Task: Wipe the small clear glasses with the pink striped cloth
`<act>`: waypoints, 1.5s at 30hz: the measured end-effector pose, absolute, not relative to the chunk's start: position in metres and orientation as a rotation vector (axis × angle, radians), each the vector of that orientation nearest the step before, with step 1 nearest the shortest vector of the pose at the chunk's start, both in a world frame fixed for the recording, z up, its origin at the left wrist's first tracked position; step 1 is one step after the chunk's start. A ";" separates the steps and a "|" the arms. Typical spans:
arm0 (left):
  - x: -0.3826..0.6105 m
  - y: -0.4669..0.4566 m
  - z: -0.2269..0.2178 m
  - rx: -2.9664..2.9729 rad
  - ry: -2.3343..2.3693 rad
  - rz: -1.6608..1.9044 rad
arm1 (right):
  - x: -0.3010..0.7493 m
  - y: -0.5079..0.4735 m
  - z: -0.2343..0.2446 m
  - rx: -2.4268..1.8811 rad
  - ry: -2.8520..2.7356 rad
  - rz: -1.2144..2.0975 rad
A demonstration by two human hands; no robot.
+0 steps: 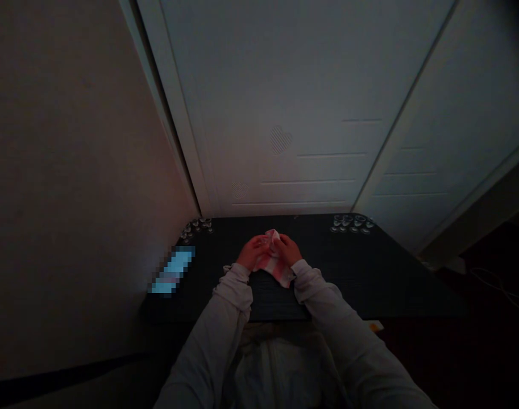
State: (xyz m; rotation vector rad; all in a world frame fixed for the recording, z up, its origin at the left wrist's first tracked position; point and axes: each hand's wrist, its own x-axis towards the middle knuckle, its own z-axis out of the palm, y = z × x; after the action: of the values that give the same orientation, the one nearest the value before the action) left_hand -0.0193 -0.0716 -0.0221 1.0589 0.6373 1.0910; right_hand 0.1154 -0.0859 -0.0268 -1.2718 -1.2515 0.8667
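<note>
Both hands are together above the middle of the black table. My left hand (251, 251) is closed around what looks like a small clear glass, mostly hidden by fingers and cloth. A red and white cloth (277, 271) bunches up between the hands and hangs down toward the wrists. My right hand (288, 250) grips this cloth, its fingers pressing it against the thing in my left hand. The dim light blurs the fingertips.
Several small stemmed glasses (196, 225) stand at the black table's (348, 278) back left corner. More stemmed glasses (352, 222) stand at the back right. A lit, pixelated screen (173, 272) lies by the left edge. White panels (310, 102) rise behind the table.
</note>
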 end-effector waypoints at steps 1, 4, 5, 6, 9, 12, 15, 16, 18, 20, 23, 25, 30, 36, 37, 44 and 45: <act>-0.019 -0.071 -0.023 1.061 0.633 1.096 | 0.116 -0.085 -0.028 -1.274 -1.248 0.885; -0.020 -0.072 -0.024 1.039 0.610 1.098 | 0.117 -0.083 -0.031 -1.259 -1.251 0.908; -0.020 -0.072 -0.023 1.028 0.606 1.095 | 0.117 -0.083 -0.031 -1.250 -1.243 0.910; -0.020 -0.072 -0.023 1.014 0.609 1.098 | 0.118 -0.082 -0.031 -1.245 -1.226 0.909; -0.020 -0.071 -0.022 0.974 0.631 1.121 | 0.119 -0.082 -0.028 -1.248 -1.145 0.891; -0.020 -0.071 -0.021 0.951 0.649 1.144 | 0.120 -0.081 -0.026 -1.232 -1.080 0.913; -0.020 -0.072 -0.019 0.932 0.663 1.150 | 0.124 -0.079 -0.027 -1.186 -1.026 0.953; -0.020 -0.073 -0.019 0.929 0.665 1.148 | 0.125 -0.078 -0.027 -1.172 -1.009 0.957; -0.020 -0.073 -0.019 0.930 0.670 1.144 | 0.128 -0.077 -0.028 -1.144 -0.987 0.970; -0.020 -0.072 -0.020 0.933 0.679 1.138 | 0.128 -0.076 -0.028 -1.125 -0.973 1.007; -0.021 -0.070 -0.022 0.954 0.693 1.137 | 0.126 -0.075 -0.030 -1.137 -1.023 1.021; -0.021 -0.069 -0.024 0.991 0.690 1.138 | 0.122 -0.077 -0.030 -1.156 -1.097 0.977; -0.021 -0.069 -0.024 1.058 0.677 1.117 | 0.115 -0.085 -0.026 -1.252 -1.287 0.890; -0.021 -0.073 -0.019 1.099 0.650 1.086 | 0.114 -0.091 -0.021 -1.370 -1.416 0.767; -0.021 -0.074 -0.019 1.106 0.652 1.083 | 0.114 -0.090 -0.022 -1.379 -1.412 0.759; -0.021 -0.074 -0.019 1.136 0.683 1.045 | 0.114 -0.089 -0.026 -1.399 -1.385 0.740; -0.021 -0.074 -0.019 1.147 0.683 1.044 | 0.114 -0.090 -0.026 -1.390 -1.388 0.737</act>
State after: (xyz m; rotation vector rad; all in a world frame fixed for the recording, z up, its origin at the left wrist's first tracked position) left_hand -0.0212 -0.0737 -0.0188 1.1468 0.6831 1.0444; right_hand 0.1142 -0.0896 -0.0261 -1.3901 -1.3877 0.7374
